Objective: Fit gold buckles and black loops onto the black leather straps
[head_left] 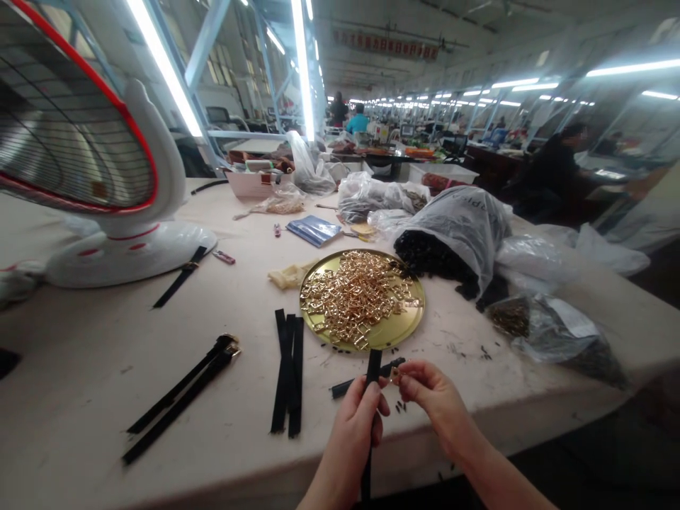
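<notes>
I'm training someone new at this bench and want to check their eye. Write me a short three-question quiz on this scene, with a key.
1. What does the person's left hand hold?
2. True or false: the fan on the table is edged in red.
3. Fill in the blank: the gold metal pieces are heaped on a round ____.

Key:
1. A black strap.
2. True.
3. The missing word is tray.

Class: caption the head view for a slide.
Left hand holds a black strap, right hand a golden piece, near a tray of golden buckles.
</notes>
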`<state>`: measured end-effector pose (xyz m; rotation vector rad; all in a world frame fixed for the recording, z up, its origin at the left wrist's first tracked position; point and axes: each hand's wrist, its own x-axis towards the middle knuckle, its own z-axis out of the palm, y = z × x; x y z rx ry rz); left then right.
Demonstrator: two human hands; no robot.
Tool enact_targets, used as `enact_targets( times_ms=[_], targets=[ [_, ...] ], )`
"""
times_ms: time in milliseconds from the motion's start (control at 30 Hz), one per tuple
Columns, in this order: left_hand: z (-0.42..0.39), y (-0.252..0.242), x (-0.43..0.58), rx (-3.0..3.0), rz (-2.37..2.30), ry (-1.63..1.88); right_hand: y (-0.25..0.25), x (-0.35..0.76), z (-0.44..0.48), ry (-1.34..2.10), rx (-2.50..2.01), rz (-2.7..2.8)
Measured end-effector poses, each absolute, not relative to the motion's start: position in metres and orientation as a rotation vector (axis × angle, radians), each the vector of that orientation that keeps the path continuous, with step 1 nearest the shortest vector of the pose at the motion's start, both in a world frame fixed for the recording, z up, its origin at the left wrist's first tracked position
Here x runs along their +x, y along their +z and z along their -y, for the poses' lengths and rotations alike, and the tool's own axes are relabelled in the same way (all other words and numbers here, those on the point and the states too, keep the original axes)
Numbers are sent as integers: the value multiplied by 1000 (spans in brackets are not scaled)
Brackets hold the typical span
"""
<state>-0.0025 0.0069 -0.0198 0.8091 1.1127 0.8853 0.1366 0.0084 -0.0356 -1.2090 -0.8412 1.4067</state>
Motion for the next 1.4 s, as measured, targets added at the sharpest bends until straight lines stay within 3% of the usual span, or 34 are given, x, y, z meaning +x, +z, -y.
enact_targets(
  times_ms=[333, 567, 967, 1200, 1267, 1400],
  targets=[
    [14, -38, 2, 1044, -1059, 737, -22, 138, 6, 1668, -951, 412],
    [16, -7, -14, 1564, -1130, 722, -20, 137, 19, 1599, -1125, 864],
    [12, -22, -7, 1201, -1036, 643, -23, 138, 20, 1369, -1208, 1180],
    [1, -21, -8, 1167, -1061, 608, -29, 134, 9, 1689, -1195, 846],
    [-3, -23, -9, 1124, -1056, 577, -32, 133, 9, 1599, -1249, 950],
    [-8, -26, -11, 1076, -1024, 558, -28, 137, 10, 1009, -1292, 1552]
  ],
)
